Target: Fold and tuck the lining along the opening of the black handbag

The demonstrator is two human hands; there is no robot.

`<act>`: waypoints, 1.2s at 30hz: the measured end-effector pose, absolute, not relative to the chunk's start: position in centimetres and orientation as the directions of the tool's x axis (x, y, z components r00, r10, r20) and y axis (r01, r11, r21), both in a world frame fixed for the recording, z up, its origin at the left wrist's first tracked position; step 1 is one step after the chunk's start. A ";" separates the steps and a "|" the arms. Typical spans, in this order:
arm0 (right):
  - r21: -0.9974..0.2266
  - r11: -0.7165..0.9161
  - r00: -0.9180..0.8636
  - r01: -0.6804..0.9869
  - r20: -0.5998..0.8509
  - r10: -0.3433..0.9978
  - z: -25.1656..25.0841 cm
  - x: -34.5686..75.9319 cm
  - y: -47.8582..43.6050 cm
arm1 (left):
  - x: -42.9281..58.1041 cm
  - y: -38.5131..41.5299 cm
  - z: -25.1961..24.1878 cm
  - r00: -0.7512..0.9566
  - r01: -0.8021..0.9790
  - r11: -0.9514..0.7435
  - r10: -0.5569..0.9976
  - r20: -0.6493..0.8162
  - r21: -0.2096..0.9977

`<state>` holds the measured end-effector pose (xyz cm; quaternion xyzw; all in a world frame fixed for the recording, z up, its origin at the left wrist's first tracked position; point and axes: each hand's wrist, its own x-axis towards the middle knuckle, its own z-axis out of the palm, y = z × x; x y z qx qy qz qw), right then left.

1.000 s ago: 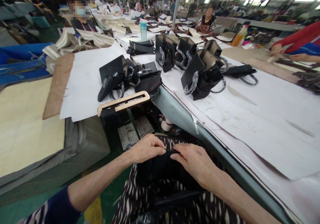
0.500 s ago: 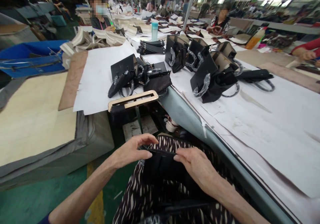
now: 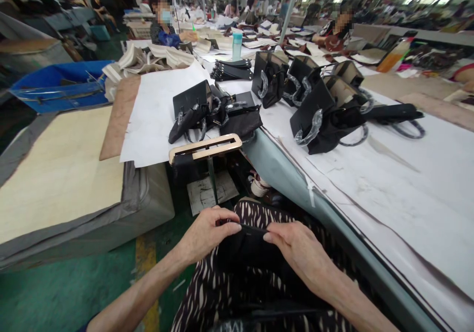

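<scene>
A black handbag [image 3: 248, 253] lies across my lap, its dark body hard to make out against the patterned cloth. My left hand [image 3: 211, 230] pinches the left part of its upper edge between thumb and fingers. Farther right along that edge, my right hand [image 3: 296, 245] grips with thumb and forefinger. Between the two hands a short stretch of the edge runs nearly straight. Clear plastic wrap shows low in my lap. Beyond my hands stands a wooden-topped frame [image 3: 206, 147] on a green post, with dark cloth hanging below it.
Black handbags with wrapped handles [image 3: 311, 124] stand on the white-covered table [image 3: 400, 188] at right. More bags [image 3: 192, 109] lie on the left table corner. A blue bin [image 3: 59, 87], a turquoise bottle [image 3: 237, 46] and a pale sheet [image 3: 66, 169] are around. Co-workers sit farther back.
My left thumb and fingers have closed onto the bag's edge. My right hand keeps its grip. The whole view has shifted slightly, so things appear farther right.
</scene>
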<state>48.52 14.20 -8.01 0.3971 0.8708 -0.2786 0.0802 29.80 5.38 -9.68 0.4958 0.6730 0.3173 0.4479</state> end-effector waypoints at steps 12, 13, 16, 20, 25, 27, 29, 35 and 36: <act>-0.437 0.532 -0.679 0.725 -0.328 0.657 -8.2 48.8 14.2 | 30.4 6.0 -10.1 0.036 0.547 0.038 0.997 -0.068 0.837; -0.459 0.513 -0.676 0.726 -0.335 0.657 -8.1 48.8 14.2 | 30.5 6.0 -10.2 0.033 0.541 0.033 0.998 -0.060 0.840; -0.552 0.460 -0.693 0.696 -0.344 0.634 -7.8 48.5 14.4 | 30.7 6.1 -10.2 0.023 0.520 0.030 0.999 -0.049 0.853; -0.500 0.540 -0.732 0.676 -0.373 0.571 -7.3 47.6 14.5 | 30.8 5.8 -10.4 -0.012 0.512 0.047 0.999 -0.048 0.858; -0.548 0.565 -0.785 0.617 -0.375 0.494 -7.7 46.5 14.4 | 30.9 5.1 -10.9 -0.046 0.488 0.033 0.999 -0.012 0.872; -0.548 0.577 -0.792 0.606 -0.353 0.498 -8.2 46.2 14.2 | 31.0 5.0 -11.2 -0.054 0.475 0.024 0.999 0.002 0.879; -0.519 0.605 -0.794 0.604 -0.325 0.514 -8.8 46.1 13.9 | 31.0 5.0 -11.4 -0.059 0.463 0.027 0.998 0.000 0.886; -0.470 0.616 -0.771 0.632 -0.301 0.561 -8.9 46.3 13.6 | 30.4 5.1 -11.2 -0.023 0.370 0.072 0.997 -0.068 0.926; -0.506 0.593 -0.773 0.626 -0.307 0.555 -8.7 46.3 13.6 | 30.4 5.1 -11.1 -0.008 0.341 0.077 0.997 -0.080 0.937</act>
